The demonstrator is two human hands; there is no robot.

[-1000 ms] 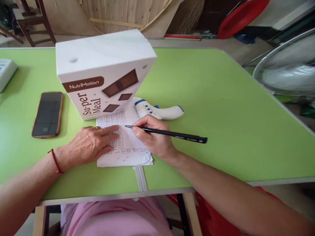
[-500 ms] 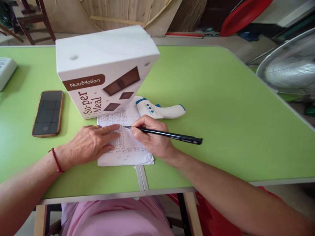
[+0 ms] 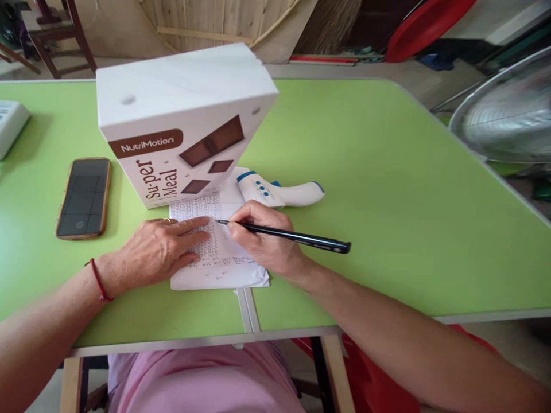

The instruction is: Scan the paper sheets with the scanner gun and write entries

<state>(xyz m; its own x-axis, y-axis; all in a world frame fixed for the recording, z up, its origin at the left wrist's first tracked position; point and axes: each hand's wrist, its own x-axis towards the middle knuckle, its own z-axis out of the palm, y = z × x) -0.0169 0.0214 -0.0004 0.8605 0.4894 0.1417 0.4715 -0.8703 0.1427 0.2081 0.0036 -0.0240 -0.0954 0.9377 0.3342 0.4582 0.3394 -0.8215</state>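
Note:
A sheet of paper (image 3: pixel 232 275) covered in handwritten columns lies on the green table. Flat on its left part rests my left hand (image 3: pixel 166 246), fingers stretched out across the writing. My right hand (image 3: pixel 269 238) grips a black pen (image 3: pixel 301 236), its tip at the paper just right of my left fingertips. Beyond the paper stands a white NutriMotion box (image 3: pixel 185 86), upright and close to the sheet's far edge. A white and blue infrared thermometer (image 3: pixel 279 192) lies beside the box, just past my right hand.
To the left lies a phone (image 3: pixel 84 198) in a brown case. A white device (image 3: pixel 11 126) is at the table's far left edge. A fan (image 3: pixel 508 109) stands past the right edge of the green table (image 3: pixel 400 201). A wooden chair (image 3: pixel 60 40) is behind.
The pen's rear end has shifted slightly left, its tip staying at nearly the same spot on the paper. My left hand and the other things have kept their places.

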